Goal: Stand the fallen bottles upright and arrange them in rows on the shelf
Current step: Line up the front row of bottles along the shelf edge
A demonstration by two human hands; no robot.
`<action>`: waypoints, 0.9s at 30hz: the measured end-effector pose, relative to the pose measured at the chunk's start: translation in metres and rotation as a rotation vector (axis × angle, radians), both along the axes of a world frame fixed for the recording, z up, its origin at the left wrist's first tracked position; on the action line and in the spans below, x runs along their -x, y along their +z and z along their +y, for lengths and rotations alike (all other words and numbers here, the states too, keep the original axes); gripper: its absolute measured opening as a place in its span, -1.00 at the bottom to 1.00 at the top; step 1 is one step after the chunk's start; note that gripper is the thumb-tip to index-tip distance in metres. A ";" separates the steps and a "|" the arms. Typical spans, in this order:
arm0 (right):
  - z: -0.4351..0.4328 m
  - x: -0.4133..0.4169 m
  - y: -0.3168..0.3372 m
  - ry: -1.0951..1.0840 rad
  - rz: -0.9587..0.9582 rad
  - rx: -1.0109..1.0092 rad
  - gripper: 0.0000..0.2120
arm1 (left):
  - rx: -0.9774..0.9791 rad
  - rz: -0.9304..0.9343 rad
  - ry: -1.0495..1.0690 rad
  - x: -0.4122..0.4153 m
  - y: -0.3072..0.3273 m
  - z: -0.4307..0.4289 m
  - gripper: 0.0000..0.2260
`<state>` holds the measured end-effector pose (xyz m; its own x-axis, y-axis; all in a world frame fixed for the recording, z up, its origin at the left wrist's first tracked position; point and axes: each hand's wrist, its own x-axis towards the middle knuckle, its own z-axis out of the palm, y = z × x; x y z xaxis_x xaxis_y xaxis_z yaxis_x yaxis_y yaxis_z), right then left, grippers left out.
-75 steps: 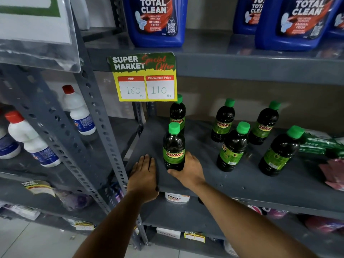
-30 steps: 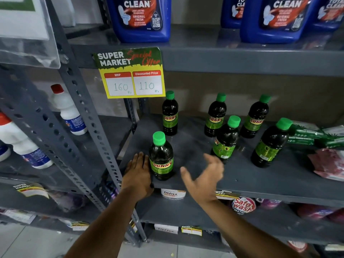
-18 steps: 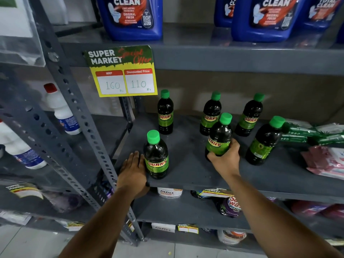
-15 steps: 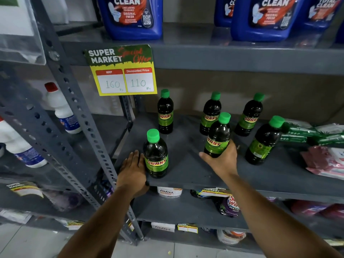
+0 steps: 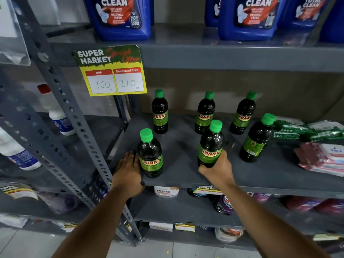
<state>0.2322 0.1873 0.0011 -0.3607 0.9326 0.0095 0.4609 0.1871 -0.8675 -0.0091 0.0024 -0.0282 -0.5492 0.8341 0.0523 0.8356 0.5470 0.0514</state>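
Several dark bottles with green caps and green SUNNY labels stand upright on the grey shelf [image 5: 178,175]. Three form a back row: left [image 5: 160,112], middle [image 5: 204,114], right [image 5: 243,113]. Near the front edge, my right hand [image 5: 216,168] grips the base of a front middle bottle [image 5: 211,144]. My left hand [image 5: 128,168] lies flat on the shelf's front left corner, its fingers against the front left bottle [image 5: 150,155]. Another bottle [image 5: 257,139] stands to the right, its label turned away.
Green packets [image 5: 307,130] and pink packs [image 5: 323,159] lie at the shelf's right end. A yellow price tag [image 5: 111,71] hangs from the upper shelf, which holds blue cleaner jugs [image 5: 121,15]. A perforated metal upright [image 5: 74,116] stands left; white red-capped bottles [image 5: 55,112] sit beyond.
My right hand let go of the front left bottle, reached right and took the middle bottle, drawing it toward the front edge. The left hand stayed put.
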 end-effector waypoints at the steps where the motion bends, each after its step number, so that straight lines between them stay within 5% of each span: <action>1: -0.002 -0.003 -0.001 0.014 -0.004 0.007 -0.28 | -0.003 -0.003 0.000 0.001 -0.001 -0.001 0.03; 15: -0.016 -0.024 -0.001 0.127 -0.015 0.022 -0.42 | -0.010 -0.029 0.014 0.001 -0.001 0.000 0.04; 20: -0.020 -0.039 -0.006 0.221 0.176 -0.070 0.03 | -0.017 -0.012 0.005 -0.001 0.001 -0.001 -0.01; 23: -0.019 -0.053 -0.014 -0.010 0.322 -0.267 0.06 | -0.030 -0.009 -0.004 0.000 0.001 -0.002 0.00; 27: 0.024 -0.065 0.006 -0.466 0.183 -0.378 0.00 | -0.023 -0.020 0.010 -0.001 0.001 0.000 0.01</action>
